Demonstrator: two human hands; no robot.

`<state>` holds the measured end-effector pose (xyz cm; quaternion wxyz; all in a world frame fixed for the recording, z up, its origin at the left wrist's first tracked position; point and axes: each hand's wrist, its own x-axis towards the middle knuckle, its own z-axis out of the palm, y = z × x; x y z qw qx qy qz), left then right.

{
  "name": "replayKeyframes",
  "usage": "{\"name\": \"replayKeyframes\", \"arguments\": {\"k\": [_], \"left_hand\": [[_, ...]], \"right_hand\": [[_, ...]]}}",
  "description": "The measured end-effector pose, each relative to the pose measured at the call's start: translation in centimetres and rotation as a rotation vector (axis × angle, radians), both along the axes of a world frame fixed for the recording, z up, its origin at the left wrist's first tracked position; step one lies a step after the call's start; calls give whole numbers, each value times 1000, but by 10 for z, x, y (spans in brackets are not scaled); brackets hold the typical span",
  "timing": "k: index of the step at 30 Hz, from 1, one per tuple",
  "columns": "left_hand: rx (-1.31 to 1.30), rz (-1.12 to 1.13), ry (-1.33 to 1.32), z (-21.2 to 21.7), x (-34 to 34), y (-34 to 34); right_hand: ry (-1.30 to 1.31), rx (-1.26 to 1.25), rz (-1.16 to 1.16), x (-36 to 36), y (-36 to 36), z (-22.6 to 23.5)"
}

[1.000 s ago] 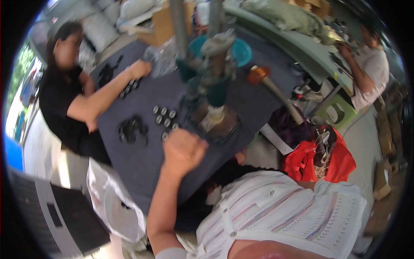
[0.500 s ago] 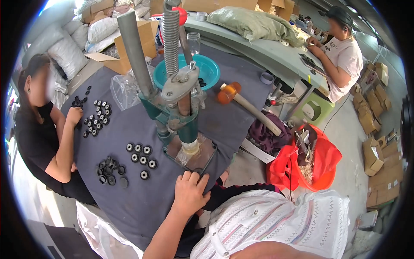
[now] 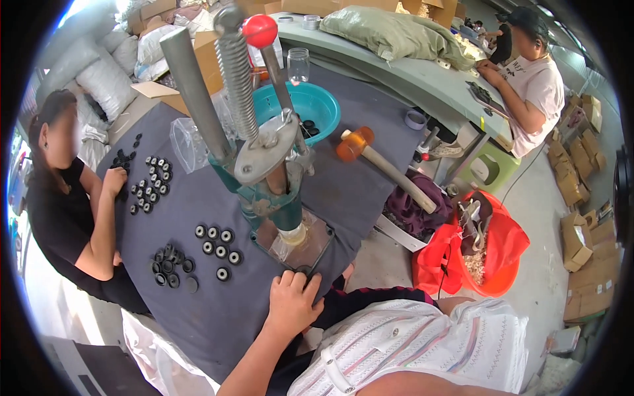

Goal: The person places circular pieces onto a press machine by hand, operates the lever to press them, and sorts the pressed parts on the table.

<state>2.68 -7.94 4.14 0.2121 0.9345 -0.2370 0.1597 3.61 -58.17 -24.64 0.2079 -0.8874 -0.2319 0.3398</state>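
Note:
My left hand (image 3: 291,303) rests at the near edge of the dark grey table (image 3: 356,191), just in front of the hand press's base plate (image 3: 316,245). Its fingers are curled on a small black ring (image 3: 304,269). The green hand press (image 3: 274,198) stands upright behind it, with a steel column, a coil spring and a lever ending in a red knob (image 3: 260,30). Black rings (image 3: 218,247) lie in rows to the left of the press, with a looser cluster (image 3: 170,269) beside them. My right hand is out of sight.
A person in black at the left handles more rings (image 3: 148,185). A teal bowl (image 3: 310,109), an orange-headed mallet (image 3: 383,165) and a clear bag (image 3: 188,142) lie on the table. An orange tub (image 3: 492,254) stands on the floor; another person sits at a green bench (image 3: 422,76).
My left hand has come down from beside the press to the near table edge and closed on a black ring. The view has tilted up toward the press.

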Motion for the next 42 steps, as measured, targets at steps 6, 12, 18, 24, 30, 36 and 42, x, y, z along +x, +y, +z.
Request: {"name": "replayKeyframes", "arguments": {"k": [6,12,18,24,30,36,42], "left_hand": [[-3,31,4,3,2,-7],[-3,47,-50,4,6,-16],[34,24,-53,3,4,-19],[-61,41,-56,6,2,-9],[-10,228,-57,5,-4,-10],[-9,346,-96,2,-8,-15],[-4,402,-96,1,-2,-15]], "right_hand": [[164,242,22,-11,61,-48],[258,414,-101,-33,64,-54],[205,596,-230,16,70,-47],[-35,412,-86,109,180,26],[-868,968,31,116,209,225],[-998,968,60,163,251,252],[-923,773,76,174,264,259]]}}
